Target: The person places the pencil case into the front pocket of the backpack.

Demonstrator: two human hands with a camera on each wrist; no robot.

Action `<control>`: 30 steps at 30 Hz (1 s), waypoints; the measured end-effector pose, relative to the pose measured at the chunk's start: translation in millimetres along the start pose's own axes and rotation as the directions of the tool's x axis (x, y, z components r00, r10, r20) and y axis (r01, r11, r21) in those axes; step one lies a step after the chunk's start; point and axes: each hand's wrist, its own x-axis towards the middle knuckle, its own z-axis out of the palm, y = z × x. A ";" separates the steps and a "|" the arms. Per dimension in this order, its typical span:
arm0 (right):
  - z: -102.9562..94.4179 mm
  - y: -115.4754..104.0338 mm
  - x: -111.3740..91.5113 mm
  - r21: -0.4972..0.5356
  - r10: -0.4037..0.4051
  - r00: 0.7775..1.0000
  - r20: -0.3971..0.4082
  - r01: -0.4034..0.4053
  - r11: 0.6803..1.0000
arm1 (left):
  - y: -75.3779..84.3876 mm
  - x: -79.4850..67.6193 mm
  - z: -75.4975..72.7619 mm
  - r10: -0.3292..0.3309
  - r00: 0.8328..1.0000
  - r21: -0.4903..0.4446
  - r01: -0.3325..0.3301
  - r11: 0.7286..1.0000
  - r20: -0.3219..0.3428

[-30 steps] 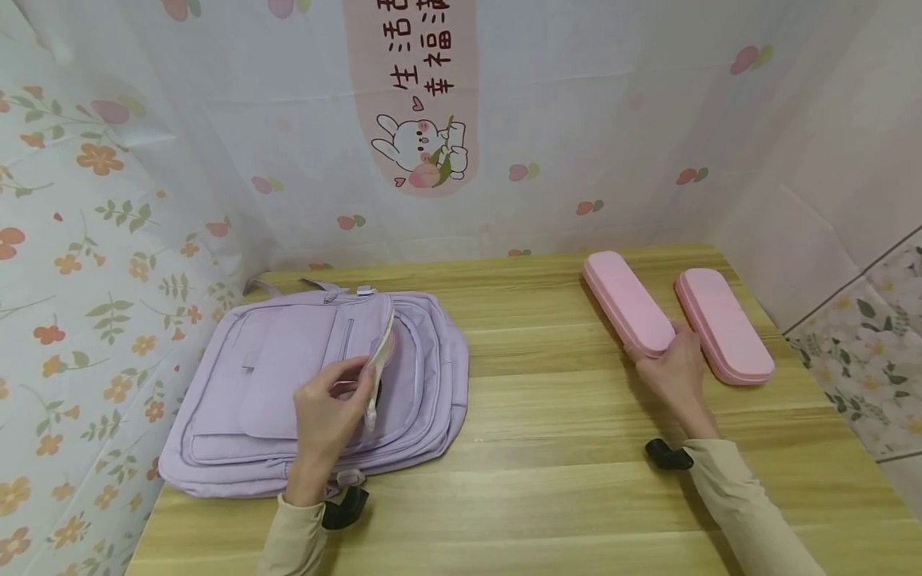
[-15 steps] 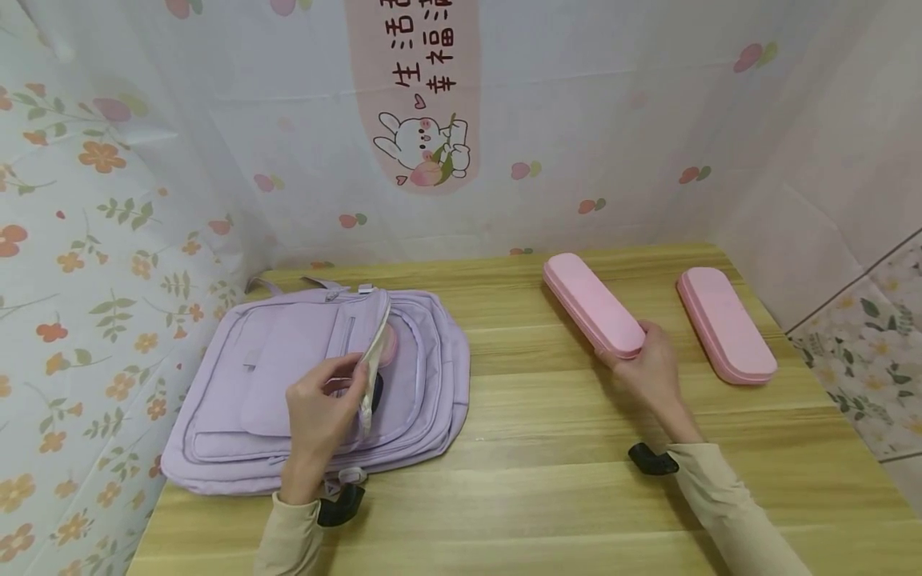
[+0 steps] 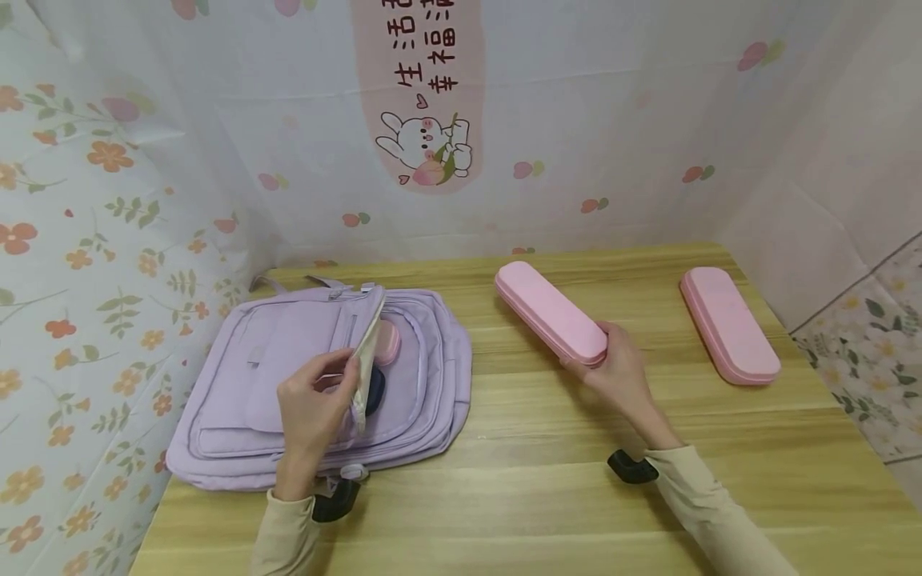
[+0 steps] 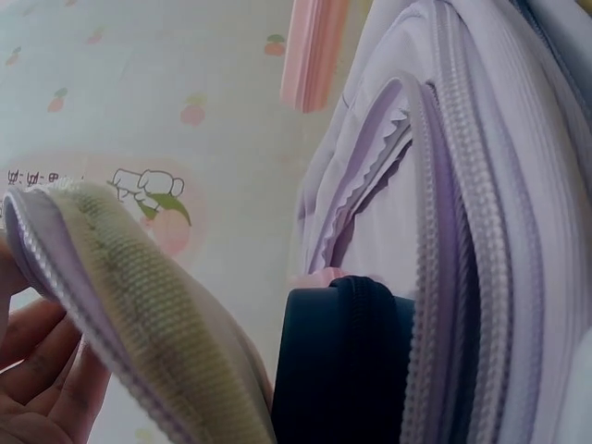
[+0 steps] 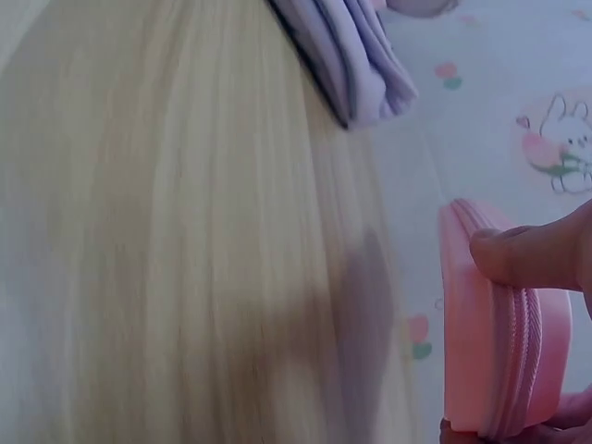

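Observation:
A lilac backpack (image 3: 288, 344) lies flat on the left of the table, its front pocket unzipped. My left hand (image 3: 313, 404) pinches the edge of the pocket's flap (image 3: 366, 368) and holds it up. Inside the pocket show a small pink case (image 3: 387, 342) and a dark navy zippered case (image 4: 342, 361). My right hand (image 3: 619, 376) grips the near end of a pink zippered pencil case (image 3: 551, 312), held above the table; in the right wrist view the thumb (image 5: 527, 259) presses on it beside the zipper.
A second pink pencil case (image 3: 731, 328) lies on the wooden table (image 3: 547, 496) at the right. Behind the table hangs a printed curtain (image 3: 576, 120), and a flowered one (image 3: 86, 320) borders the left side.
My right hand has carried the pencil case leftward, away from the second one and nearer the backpack. My left hand has drawn the flap slightly left, showing more of the pocket's contents.

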 end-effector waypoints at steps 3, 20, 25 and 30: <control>8.7 -7.5 -1.0 0.022 -0.014 1.000 0.011 0.014 1.000 | -2.6 0.7 -2.0 -0.003 1.000 0.000 0.003 1.000 -0.008; 37.8 -47.2 -10.0 0.146 -0.148 0.983 0.109 0.132 0.981 | -1.5 3.3 -10.2 -0.039 0.999 0.010 0.040 0.999 -0.031; 46.7 -58.9 -16.8 0.230 -0.210 0.961 0.179 0.166 0.959 | -2.2 5.2 -12.2 -0.042 0.999 0.014 0.042 0.999 -0.028; 56.5 -67.1 -22.6 0.303 -0.253 0.938 0.237 0.176 0.937 | -2.2 7.7 -14.1 -0.048 0.998 -0.001 0.048 0.999 -0.033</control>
